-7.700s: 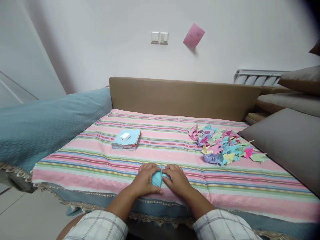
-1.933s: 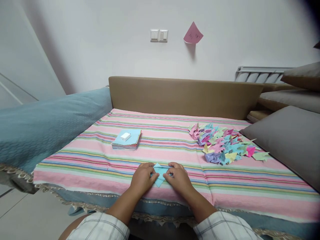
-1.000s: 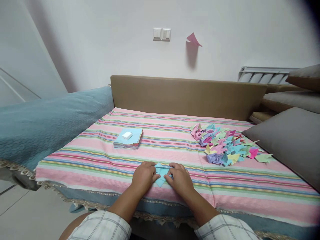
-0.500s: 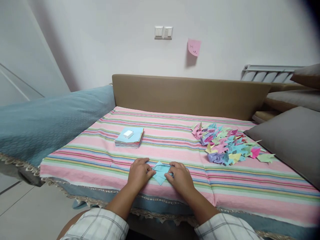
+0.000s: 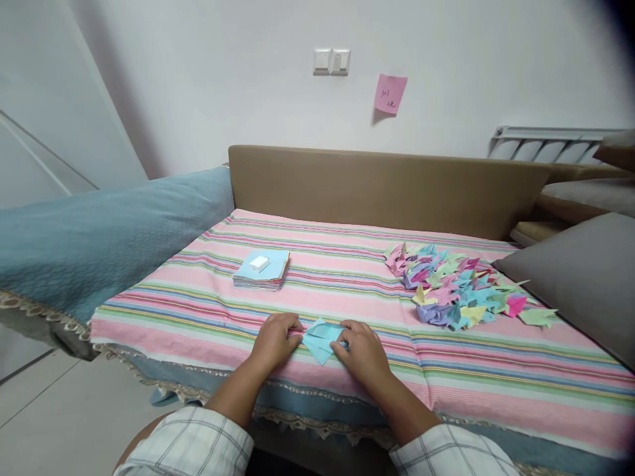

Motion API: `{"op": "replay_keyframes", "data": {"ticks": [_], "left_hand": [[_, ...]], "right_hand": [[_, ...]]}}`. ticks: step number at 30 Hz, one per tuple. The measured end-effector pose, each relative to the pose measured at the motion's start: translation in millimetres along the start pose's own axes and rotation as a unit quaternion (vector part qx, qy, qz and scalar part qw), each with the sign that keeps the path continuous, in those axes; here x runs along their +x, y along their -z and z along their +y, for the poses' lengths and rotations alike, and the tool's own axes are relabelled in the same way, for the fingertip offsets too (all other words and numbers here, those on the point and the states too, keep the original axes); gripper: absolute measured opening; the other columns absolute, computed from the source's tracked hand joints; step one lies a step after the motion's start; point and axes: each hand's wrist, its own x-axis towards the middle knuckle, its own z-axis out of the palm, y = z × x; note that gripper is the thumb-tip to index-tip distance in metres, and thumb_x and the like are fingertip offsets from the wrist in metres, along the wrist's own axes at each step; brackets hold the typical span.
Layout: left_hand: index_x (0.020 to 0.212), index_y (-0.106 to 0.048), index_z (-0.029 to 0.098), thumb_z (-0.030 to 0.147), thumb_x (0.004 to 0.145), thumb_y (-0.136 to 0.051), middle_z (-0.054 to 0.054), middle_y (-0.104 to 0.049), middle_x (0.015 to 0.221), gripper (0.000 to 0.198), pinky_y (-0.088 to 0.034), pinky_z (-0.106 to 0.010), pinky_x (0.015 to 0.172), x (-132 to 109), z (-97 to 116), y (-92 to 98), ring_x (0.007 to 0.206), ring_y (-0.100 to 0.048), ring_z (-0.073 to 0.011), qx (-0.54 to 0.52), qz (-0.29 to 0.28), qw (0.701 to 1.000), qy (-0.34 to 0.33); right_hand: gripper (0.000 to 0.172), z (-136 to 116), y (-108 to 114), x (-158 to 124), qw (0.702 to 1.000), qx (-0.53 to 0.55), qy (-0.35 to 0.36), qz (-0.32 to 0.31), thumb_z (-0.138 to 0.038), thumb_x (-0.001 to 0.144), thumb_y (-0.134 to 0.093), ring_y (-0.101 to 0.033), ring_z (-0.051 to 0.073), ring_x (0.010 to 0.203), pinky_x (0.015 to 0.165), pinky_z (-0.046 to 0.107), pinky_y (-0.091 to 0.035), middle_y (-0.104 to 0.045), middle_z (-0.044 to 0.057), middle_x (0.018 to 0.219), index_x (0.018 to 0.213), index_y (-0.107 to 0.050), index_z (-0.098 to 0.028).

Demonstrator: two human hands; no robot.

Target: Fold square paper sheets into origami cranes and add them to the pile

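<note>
A light blue sheet of folding paper [image 5: 320, 340], partly folded with a raised flap, lies on the striped cloth between my hands. My right hand [image 5: 364, 347] grips its right side, thumb on the near face and fingers curled behind. My left hand [image 5: 278, 338] rests at the paper's left corner; its thumb and forefinger stand apart with cloth showing between them. Behind my left hand is a stack of coloured paper [image 5: 262, 274], topped by a small white block [image 5: 259, 264]. To the right lies a heap of folded paper cranes [image 5: 454, 284] in many colours.
The striped cloth [image 5: 337, 258] covers a sofa seat, with a brown backrest [image 5: 377, 188] behind it. A blue-covered armrest [image 5: 124, 231] bounds the left side. Grey cushions [image 5: 580, 277] pile up at the right. The seat's lace-trimmed front edge runs beneath my forearms.
My left thumb and forefinger have come off the paper's left corner. The paper is turned slightly, its flap standing more open. The whole view has shifted a little.
</note>
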Motion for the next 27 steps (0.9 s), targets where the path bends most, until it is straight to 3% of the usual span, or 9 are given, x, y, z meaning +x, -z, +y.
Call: {"op": "replay_keyframes", "data": {"ticks": [4,11,15,27], "left_hand": [[0.089,-0.069,0.025,0.015,0.065,-0.068,-0.002,-0.062,0.119,0.026,-0.035,-0.036,0.097,-3.4,1.4,-1.1,0.11,-0.052,-0.0222,-0.01,-0.012,1.0,0.004],[0.077,-0.068,0.025,0.018,0.07,-0.062,-0.001,-0.058,0.124,0.013,-0.033,-0.041,0.1,-3.1,6.0,-3.4,0.116,-0.049,-0.0232,0.013,-0.022,1.0,0.013],[0.083,-0.067,0.026,0.018,0.068,-0.059,-0.002,-0.054,0.13,0.018,-0.03,-0.044,0.101,-1.6,5.2,-2.4,0.12,-0.045,-0.025,0.037,-0.04,0.999,0.001],[0.072,-0.063,0.022,0.029,0.076,-0.056,-0.003,-0.057,0.123,0.011,-0.032,-0.044,0.097,3.7,10.8,-8.3,0.116,-0.045,-0.0257,0.069,-0.02,0.997,0.008]], "right_hand": [[0.011,1.4,1.0,-0.2,1.0,0.026,-0.006,-0.002,-0.028,0.077,-0.061,-0.052,0.023,0.103,0.089,0.034,-0.037,-0.063,0.004,0.109,0.07,-0.067,-0.022],[0.016,5.7,0.1,0.0,0.998,0.063,-0.004,-0.006,-0.033,0.08,-0.058,-0.052,0.022,0.105,0.09,0.034,-0.036,-0.063,0.004,0.109,0.073,-0.068,-0.023],[0.016,5.8,-0.1,0.5,0.999,0.052,-0.002,-0.011,-0.033,0.08,-0.058,-0.051,0.023,0.106,0.091,0.035,-0.036,-0.062,0.004,0.112,0.073,-0.069,-0.024],[0.013,3.6,-1.8,0.4,1.0,0.022,0.001,-0.003,-0.031,0.079,-0.059,-0.051,0.024,0.105,0.088,0.035,-0.036,-0.062,0.004,0.112,0.073,-0.068,-0.024]]}}
